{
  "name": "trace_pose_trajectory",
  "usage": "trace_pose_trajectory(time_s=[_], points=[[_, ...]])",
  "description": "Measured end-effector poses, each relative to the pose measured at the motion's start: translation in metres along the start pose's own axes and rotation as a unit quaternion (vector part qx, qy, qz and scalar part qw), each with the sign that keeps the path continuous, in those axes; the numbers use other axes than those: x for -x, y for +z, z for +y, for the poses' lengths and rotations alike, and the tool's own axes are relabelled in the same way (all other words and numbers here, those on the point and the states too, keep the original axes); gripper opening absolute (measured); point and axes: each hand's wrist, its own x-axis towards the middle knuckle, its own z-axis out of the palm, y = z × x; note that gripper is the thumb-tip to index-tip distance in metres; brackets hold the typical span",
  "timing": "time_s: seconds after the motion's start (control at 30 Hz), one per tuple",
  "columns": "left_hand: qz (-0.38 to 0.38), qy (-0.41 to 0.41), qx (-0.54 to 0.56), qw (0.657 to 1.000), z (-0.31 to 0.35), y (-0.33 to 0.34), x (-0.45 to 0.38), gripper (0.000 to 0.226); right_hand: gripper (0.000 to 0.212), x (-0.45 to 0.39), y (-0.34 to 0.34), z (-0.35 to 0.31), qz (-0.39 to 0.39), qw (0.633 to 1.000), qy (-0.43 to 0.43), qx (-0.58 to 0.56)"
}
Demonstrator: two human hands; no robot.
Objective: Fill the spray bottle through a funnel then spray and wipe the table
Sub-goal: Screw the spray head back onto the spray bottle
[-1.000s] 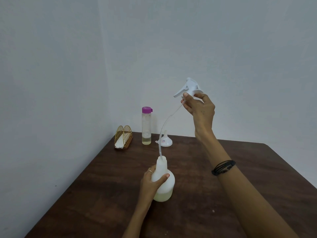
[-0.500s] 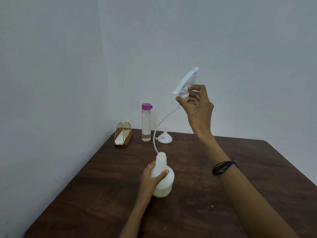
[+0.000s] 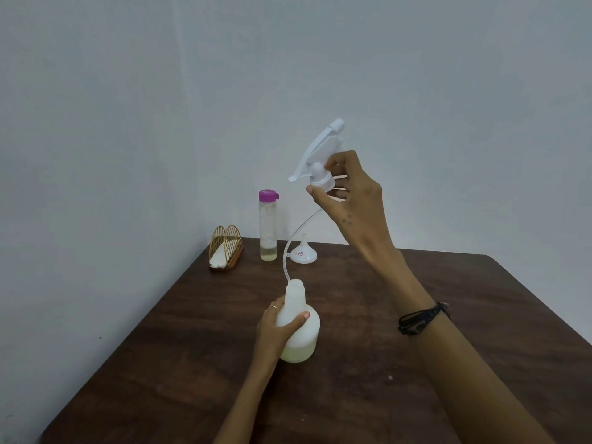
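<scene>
A white spray bottle [image 3: 302, 334] stands upright on the dark wooden table [image 3: 368, 315], with pale liquid in its lower part and its neck uncapped. My left hand [image 3: 275, 328] grips its shoulder. My right hand [image 3: 349, 193] holds the white trigger spray head [image 3: 320, 155] high above the table by its collar. The head's clear dip tube [image 3: 293, 245] curves down, its lower end at the bottle's neck. A small white funnel [image 3: 303, 254] sits upside down near the back of the table.
A tall clear bottle with a purple cap [image 3: 268, 225], holding a little yellowish liquid, stands beside the funnel. Left of it is a wire napkin holder [image 3: 225, 248] with white napkins. Walls close off the table's back and left sides.
My right hand has lifted and tilted the spray head, pulling most of the dip tube out of the bottle. My left hand has stayed on the bottle.
</scene>
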Motion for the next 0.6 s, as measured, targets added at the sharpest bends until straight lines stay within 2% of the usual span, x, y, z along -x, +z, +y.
trace_pose_trajectory(time_s=[0.23, 0.6], points=[[-0.005, 0.010, -0.002, 1.000, 0.001, -0.001, 0.001, 0.057, 0.030, 0.001, 0.001, -0.014, -0.067, 0.993, -0.070, 0.060], [-0.007, 0.005, -0.007, 1.000, 0.006, -0.002, 0.004, 0.059, 0.034, 0.005, 0.005, -0.027, -0.159, 0.985, -0.009, 0.067]])
